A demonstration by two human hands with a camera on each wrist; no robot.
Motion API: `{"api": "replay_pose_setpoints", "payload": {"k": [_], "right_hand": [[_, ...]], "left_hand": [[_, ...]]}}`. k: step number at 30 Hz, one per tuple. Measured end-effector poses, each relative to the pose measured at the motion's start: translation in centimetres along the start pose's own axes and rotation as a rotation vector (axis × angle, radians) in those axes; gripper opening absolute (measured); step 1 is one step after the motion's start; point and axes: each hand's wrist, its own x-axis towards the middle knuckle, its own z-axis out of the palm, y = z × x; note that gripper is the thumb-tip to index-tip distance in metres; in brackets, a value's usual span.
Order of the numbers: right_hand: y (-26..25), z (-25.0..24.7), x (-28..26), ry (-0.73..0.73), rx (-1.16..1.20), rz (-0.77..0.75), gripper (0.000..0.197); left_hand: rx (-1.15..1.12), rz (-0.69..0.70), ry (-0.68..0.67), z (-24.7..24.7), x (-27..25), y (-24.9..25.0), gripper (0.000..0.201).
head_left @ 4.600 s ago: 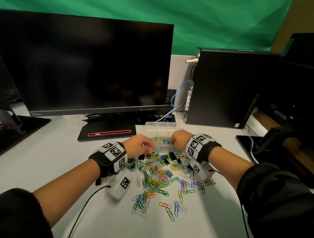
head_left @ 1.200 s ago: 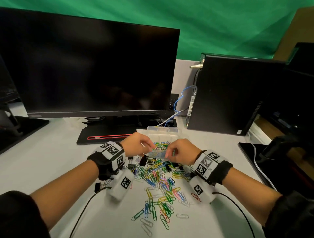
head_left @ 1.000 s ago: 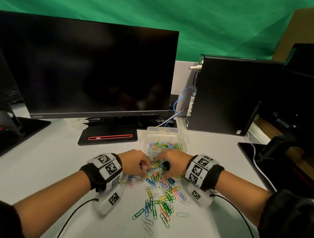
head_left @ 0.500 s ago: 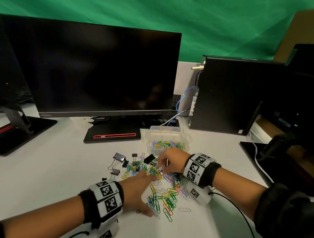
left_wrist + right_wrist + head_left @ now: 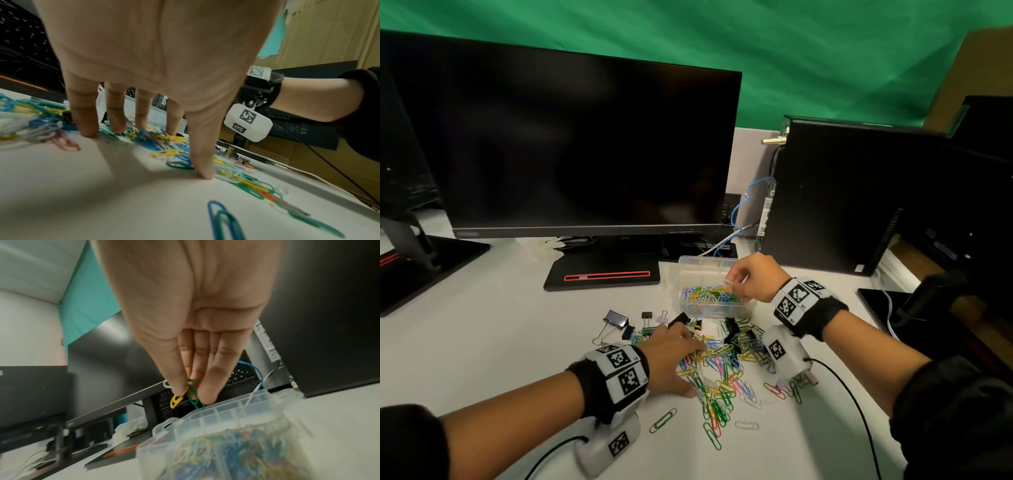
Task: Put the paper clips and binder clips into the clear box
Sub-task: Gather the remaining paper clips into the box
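Right wrist view: our right hand (image 5: 197, 331) pinches a few paper clips (image 5: 186, 396), one yellow and one green among them, between thumb and fingertips just above the clear box (image 5: 218, 421). The box sits on the table (image 5: 482, 342) toward its far edge, in front of the monitor base (image 5: 602, 270), and already holds a layer of coloured clips. To do this drop well, we judge the pinch should come over the filled compartment before the fingers part, low enough that the clips do not bounce off the rim; linked clips may trail, so a small shake may help. Our left hand (image 5: 671, 363) lies flat, fingers straight and spread, tips pressing on the loose pile of clips (image 5: 719, 377) in the middle of the table, holding nothing; a raking gather toward the palm should collect several at once. The binder clips (image 5: 616, 318) lie at the pile's far left side, outside the box. Against half a second ago: the right hand was then over the pile, pinching clips, and has now lifted to the box; the left hand has slid further onto the pile.
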Motion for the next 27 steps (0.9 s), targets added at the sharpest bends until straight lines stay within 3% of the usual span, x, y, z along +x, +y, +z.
{"api": "replay_pose_setpoints", "payload": {"k": [3,9,16,19,24,27], "right_hand": [[0.9,0.0,1.2,0.115,0.04,0.068,0.006],[2.0,1.2,2.5,0.215,0.046,0.129,0.014],[1.5,1.5,0.6,0.067,-0.026,-0.028,0.014],[0.6,1.7,-1.4,-0.075,-0.062,-0.136,0.011],[-0.2,2.7,-4.6,-0.416,-0.347,-0.251,0.069],[0.5,3.7,-5.3,-0.473,-0.398,-0.242,0.081]], "left_hand": [[-0.044,0.014,0.061,-0.1,0.1,0.2,0.047],[-0.067,0.038,0.146,-0.6,0.6,0.3,0.022],[-0.127,-0.019,0.167,-1.3,1.3,-0.4,0.026],[-0.196,-0.052,0.196,-2.1,1.5,-0.8,0.027],[-0.465,-0.105,0.203,-3.3,1.9,-2.2,0.02],[-0.688,-0.138,0.17,-3.7,2.2,-2.7,0.021]]}}
